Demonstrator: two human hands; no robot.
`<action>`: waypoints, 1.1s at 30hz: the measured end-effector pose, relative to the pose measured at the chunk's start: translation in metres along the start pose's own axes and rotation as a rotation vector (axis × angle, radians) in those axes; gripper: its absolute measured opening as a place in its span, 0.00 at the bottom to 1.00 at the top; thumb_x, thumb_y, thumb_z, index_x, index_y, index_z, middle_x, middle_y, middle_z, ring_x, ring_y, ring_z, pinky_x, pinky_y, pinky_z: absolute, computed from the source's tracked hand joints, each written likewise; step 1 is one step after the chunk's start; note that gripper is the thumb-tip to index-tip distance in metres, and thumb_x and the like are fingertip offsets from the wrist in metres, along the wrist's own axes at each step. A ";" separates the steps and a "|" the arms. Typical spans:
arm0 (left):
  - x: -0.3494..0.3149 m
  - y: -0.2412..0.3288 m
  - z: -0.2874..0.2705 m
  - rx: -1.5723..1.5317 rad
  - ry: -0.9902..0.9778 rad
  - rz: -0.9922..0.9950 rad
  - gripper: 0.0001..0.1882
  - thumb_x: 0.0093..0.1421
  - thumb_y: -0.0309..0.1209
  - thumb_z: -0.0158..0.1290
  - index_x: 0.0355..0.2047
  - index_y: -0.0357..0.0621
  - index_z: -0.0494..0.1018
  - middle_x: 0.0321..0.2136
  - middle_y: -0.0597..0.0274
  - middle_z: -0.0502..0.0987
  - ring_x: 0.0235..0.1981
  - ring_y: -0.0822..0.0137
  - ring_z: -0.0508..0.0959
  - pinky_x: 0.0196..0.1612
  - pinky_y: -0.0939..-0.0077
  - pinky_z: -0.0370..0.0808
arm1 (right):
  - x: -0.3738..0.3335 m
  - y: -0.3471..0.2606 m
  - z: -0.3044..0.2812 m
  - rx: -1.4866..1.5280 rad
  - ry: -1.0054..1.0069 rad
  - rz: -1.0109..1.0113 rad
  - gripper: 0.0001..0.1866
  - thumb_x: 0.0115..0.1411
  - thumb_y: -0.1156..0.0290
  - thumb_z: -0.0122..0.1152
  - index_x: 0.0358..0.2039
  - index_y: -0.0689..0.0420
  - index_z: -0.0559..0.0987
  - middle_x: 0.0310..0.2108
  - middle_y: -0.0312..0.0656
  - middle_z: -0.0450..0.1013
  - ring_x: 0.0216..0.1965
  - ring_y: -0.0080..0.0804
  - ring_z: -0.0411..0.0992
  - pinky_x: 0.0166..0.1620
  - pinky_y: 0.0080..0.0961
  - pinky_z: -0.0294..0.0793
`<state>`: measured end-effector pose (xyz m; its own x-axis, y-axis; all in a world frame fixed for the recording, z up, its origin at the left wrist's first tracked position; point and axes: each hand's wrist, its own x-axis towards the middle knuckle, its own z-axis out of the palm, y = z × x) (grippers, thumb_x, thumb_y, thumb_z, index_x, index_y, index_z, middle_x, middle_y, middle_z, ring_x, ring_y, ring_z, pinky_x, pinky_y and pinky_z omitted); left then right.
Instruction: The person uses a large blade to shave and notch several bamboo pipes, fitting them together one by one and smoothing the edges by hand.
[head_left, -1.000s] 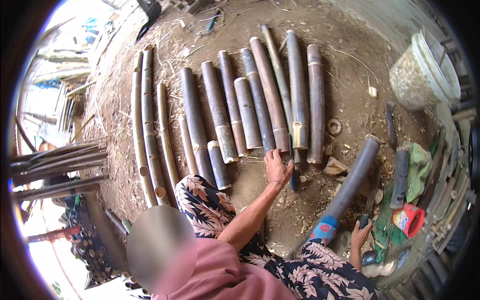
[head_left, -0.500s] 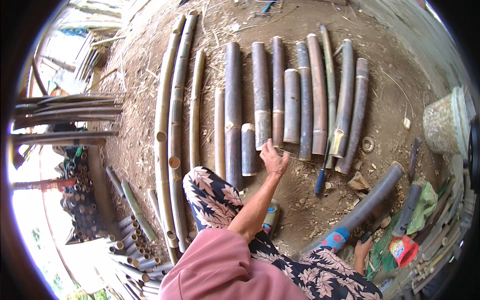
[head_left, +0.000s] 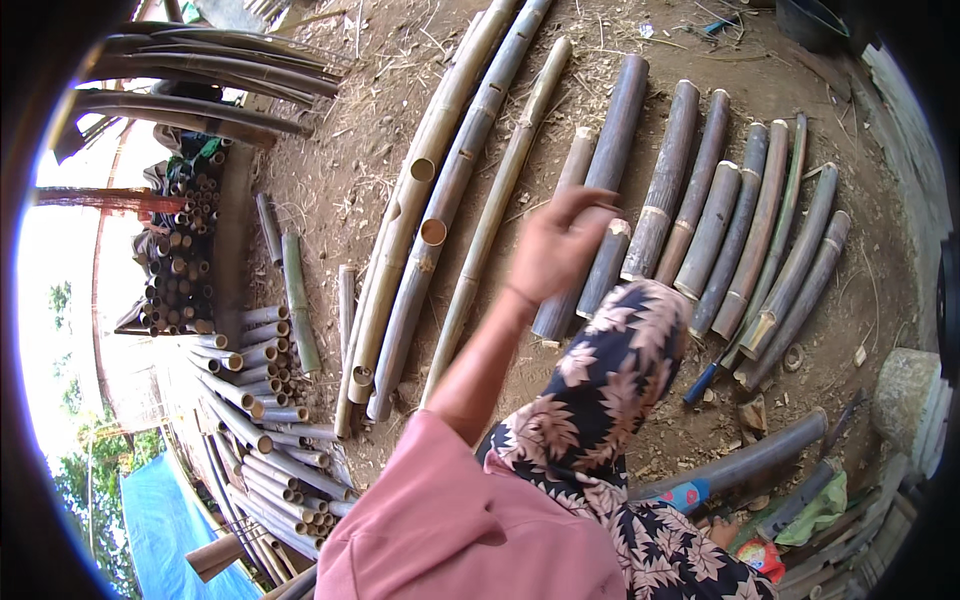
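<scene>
My left hand is raised above the row of cut bamboo pieces, its fingers bent together and slightly smeared by motion. What they hold, if anything, cannot be made out. Beneath it lie a pale bamboo piece and a long dark bamboo piece. A short bamboo piece is just right of the hand. Low on the right, my right hand shows only partly past my patterned trouser leg, and its grip is hidden. Near it a thick bamboo pole slants across, with a blue cloth at its lower end.
Long bamboo poles lie left of the row. Cut tubes are stacked at the lower left, near a blue tarp. A blue-handled tool lies below the right pieces. A pale bucket stands by the wall at right.
My left hand has lifted away from the lower end of a bamboo piece and moved left over the row. The view has swung left, showing more of the stacked tubes. My right hand is more hidden.
</scene>
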<state>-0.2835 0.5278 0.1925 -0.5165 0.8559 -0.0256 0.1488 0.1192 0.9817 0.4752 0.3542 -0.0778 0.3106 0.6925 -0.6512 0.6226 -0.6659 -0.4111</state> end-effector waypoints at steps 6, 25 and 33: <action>-0.069 -0.244 -0.148 0.722 0.007 -0.511 0.32 0.48 0.51 0.64 0.44 0.36 0.77 0.41 0.46 0.81 0.42 0.52 0.81 0.49 0.63 0.77 | 0.007 -0.011 -0.013 -0.191 0.003 -0.141 0.26 0.58 0.73 0.64 0.55 0.66 0.70 0.48 0.55 0.70 0.50 0.47 0.71 0.54 0.38 0.69; 0.028 -0.085 -0.091 0.496 0.681 0.169 0.31 0.46 0.41 0.67 0.46 0.32 0.75 0.39 0.52 0.76 0.42 0.59 0.76 0.46 0.63 0.74 | -0.035 0.041 0.035 -0.214 0.268 -0.194 0.24 0.55 0.76 0.65 0.53 0.65 0.73 0.49 0.54 0.68 0.44 0.43 0.74 0.46 0.32 0.75; 0.187 0.190 0.059 -0.021 0.089 0.666 0.29 0.66 0.50 0.48 0.52 0.33 0.72 0.44 0.49 0.79 0.43 0.57 0.79 0.48 0.66 0.76 | -0.071 -0.178 0.002 0.320 0.362 -0.489 0.31 0.57 0.81 0.60 0.63 0.59 0.67 0.55 0.48 0.67 0.43 0.33 0.73 0.45 0.30 0.76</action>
<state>-0.3020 0.7402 0.3628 -0.3883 0.6981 0.6015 0.4435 -0.4306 0.7860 0.3413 0.4228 0.0407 0.3027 0.9465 -0.1119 0.5269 -0.2640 -0.8079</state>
